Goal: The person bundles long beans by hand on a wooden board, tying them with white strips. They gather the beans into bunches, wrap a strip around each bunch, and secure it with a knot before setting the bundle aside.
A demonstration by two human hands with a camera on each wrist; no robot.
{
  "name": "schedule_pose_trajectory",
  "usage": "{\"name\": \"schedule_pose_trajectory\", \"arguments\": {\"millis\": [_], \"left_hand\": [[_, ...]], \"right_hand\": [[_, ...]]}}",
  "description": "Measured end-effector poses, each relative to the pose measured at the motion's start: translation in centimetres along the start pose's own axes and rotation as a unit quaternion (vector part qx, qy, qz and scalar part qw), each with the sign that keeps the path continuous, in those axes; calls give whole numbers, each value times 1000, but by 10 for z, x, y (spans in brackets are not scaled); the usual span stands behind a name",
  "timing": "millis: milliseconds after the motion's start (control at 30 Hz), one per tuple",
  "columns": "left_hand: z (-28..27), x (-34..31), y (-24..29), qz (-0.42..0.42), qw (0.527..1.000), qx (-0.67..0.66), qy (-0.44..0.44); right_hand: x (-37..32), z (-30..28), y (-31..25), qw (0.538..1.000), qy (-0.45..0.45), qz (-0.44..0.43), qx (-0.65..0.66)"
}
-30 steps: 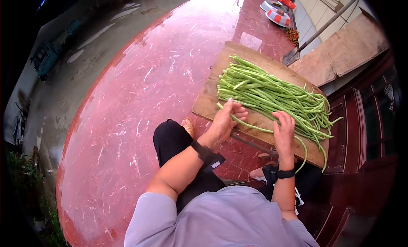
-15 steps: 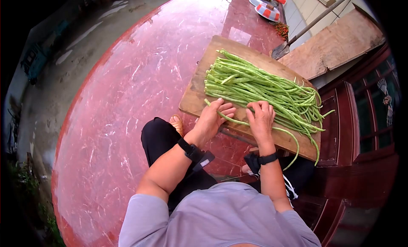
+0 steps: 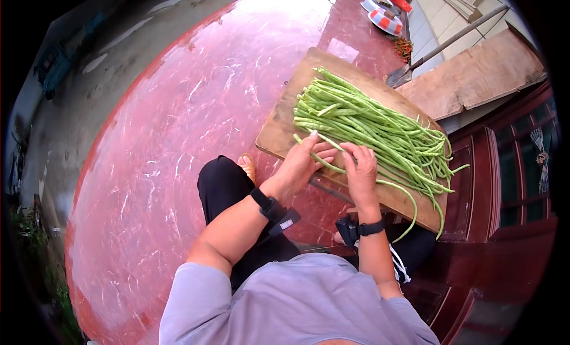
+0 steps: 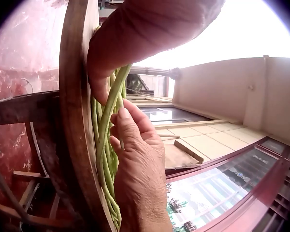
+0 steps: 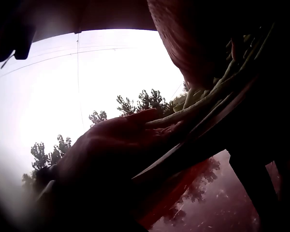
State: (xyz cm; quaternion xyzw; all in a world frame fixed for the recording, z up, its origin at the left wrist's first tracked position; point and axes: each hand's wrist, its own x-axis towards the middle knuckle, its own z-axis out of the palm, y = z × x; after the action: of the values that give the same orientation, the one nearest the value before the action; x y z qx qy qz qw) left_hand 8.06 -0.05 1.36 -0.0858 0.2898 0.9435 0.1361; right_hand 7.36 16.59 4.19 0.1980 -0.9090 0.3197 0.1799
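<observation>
Long green beans (image 3: 371, 122) lie in a pile on a wooden board (image 3: 276, 134). My left hand (image 3: 297, 167) holds one bean between thumb and fingers, its tip standing out past the thumb; the rest curves toward the board's near edge. Close on its right, my right hand (image 3: 361, 173) pinches a bean (image 3: 331, 143) at the pile's near side. In the left wrist view, thumb and forefinger of the right hand (image 4: 142, 169) meet on a thin bean beside a thicker one (image 4: 106, 121). The right wrist view is dark, with the left hand (image 5: 116, 145) under a bean (image 5: 198, 107).
Behind the board, a shovel (image 3: 399, 77) leans near a plywood sheet (image 3: 475, 78). Red-and-white lidded bowls (image 3: 385, 21) stand on the red floor (image 3: 178, 137) at the back. Dark red doors (image 3: 481, 179) are at the right. A knee (image 3: 228, 182) is close to the board's near left corner.
The right hand has moved left along the board, close to the left hand. A second bean now stretches between the hands. The head view has shifted slightly.
</observation>
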Motion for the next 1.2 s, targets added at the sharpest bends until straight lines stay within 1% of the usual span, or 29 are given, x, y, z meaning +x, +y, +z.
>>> {"name": "schedule_pose_trajectory", "arguments": {"millis": [67,100,200,300,400,500,600,667,700,733,800,833,933,967,1067,1167,1200], "left_hand": [[0,2,0,7,998,-39,-42],[10,-2,2,15,997,-68,-26],[6,1,-1,35,991,-95,-82],[5,5,-4,58,985,-113,-115],[8,2,-3,73,981,-107,-145],[14,-2,1,42,985,-107,-127],[8,3,-4,89,973,-98,-191],[-13,13,-17,108,972,-104,-179],[-12,11,-14,116,972,-107,-175],[-8,8,-14,102,986,-94,-93],[3,0,-12,73,993,-66,72],[5,0,-10,69,991,-63,92],[3,1,-10,68,990,-28,120],[3,2,-9,64,991,-14,117],[2,-1,-7,48,992,33,116],[1,-2,-3,25,991,68,111],[0,-3,-1,14,992,69,103]], "right_hand": [[-6,-3,-6,992,7,45,114],[-8,-5,-7,990,13,36,134],[-13,-11,-8,974,-28,75,212],[-14,-15,-4,987,-23,48,149],[-13,-17,-4,989,-23,37,141],[-13,-15,0,990,-30,40,132],[-13,-14,3,994,-42,25,95],[-14,-13,5,993,-53,23,106],[-13,-12,6,992,-58,23,111],[-12,-11,7,995,-48,20,84],[-6,-7,8,999,-31,12,28],[-3,-5,7,999,-32,1,3],[3,6,11,996,-40,-10,-82],[4,9,13,994,-34,-20,-103],[11,7,6,988,-95,53,-111],[9,6,15,997,-49,15,-62],[8,7,15,998,-33,51,-3]]}}
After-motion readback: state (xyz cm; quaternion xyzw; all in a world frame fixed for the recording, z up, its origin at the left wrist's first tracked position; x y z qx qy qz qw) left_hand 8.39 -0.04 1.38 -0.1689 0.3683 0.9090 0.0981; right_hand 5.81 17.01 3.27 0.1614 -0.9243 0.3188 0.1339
